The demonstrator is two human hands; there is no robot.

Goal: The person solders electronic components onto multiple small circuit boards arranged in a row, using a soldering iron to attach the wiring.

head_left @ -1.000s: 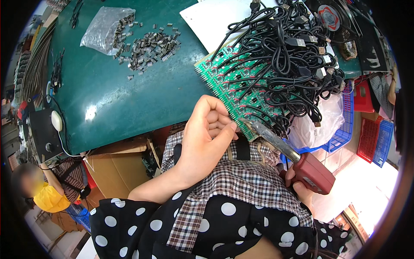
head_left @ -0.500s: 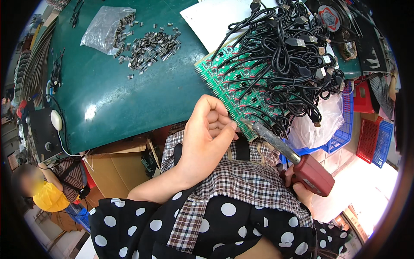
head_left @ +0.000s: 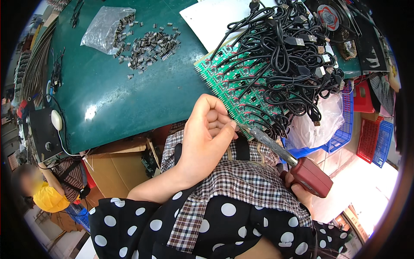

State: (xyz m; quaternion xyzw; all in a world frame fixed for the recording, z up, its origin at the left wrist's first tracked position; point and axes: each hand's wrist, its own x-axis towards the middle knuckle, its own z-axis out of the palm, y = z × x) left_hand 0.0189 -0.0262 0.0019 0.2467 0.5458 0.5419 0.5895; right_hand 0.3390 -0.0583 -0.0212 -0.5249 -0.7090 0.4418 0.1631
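Note:
My left hand (head_left: 202,138) is closed at the near edge of a green circuit board panel (head_left: 217,88), its thumb and fingertips pinched together. Whatever sits between them is hidden. In my right hand (head_left: 300,192), mostly covered by the handle, is a soldering gun (head_left: 312,177) with a dark red grip and a long grey metal barrel. The gun's tip points left at the board's near edge, just beside my left thumb. Black cables (head_left: 280,60) with USB plugs are attached to the board by short leads and heaped over its right side. Metal pins line its left edge.
Small black pin connectors (head_left: 151,47) lie piled on the green table (head_left: 108,99) beside a clear plastic bag (head_left: 103,30). A black control box (head_left: 44,134) stands at the left. Right of the table is a blue basket (head_left: 343,129) with plastic wrapping. Another person (head_left: 49,196) sits lower left.
The soldering gun has shifted slightly left and its tip has come down nearer my left thumb. My left hand has barely moved.

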